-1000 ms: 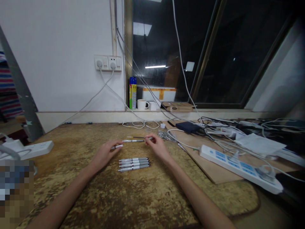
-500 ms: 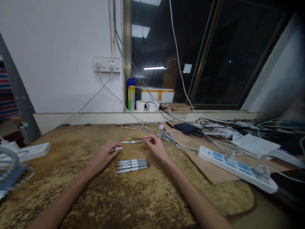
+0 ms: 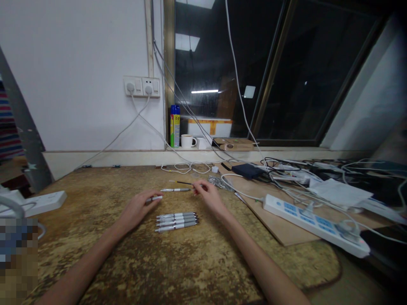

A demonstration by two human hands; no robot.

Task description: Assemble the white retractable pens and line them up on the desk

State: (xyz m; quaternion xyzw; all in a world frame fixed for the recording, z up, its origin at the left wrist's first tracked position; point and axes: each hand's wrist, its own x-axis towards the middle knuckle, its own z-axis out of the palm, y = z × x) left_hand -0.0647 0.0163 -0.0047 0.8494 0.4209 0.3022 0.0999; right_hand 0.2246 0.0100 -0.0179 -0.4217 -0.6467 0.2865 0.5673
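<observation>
My left hand (image 3: 138, 207) is closed around a short white pen barrel (image 3: 155, 198), whose right end sticks out past the fingertips. Further right, my right hand (image 3: 206, 195) pinches the end of a thin dark pen refill (image 3: 183, 182) with a yellowish left end. Just below the refill, a white and grey pen (image 3: 175, 190) lies flat on the table between the hands. Nearer to me, several similar pens (image 3: 177, 221) rest side by side in a row.
A clear plastic bag of small parts (image 3: 218, 182) lies behind my right hand. On the right are a brown board (image 3: 270, 220), a white power strip (image 3: 311, 222) and tangled cables. Another power strip (image 3: 47, 202) is at left. A mug (image 3: 188, 141) and spray can (image 3: 174, 127) stand on the sill.
The refill's left end has tipped slightly upward, with its other end at my right fingertips. My left hand has stayed in place with the barrel.
</observation>
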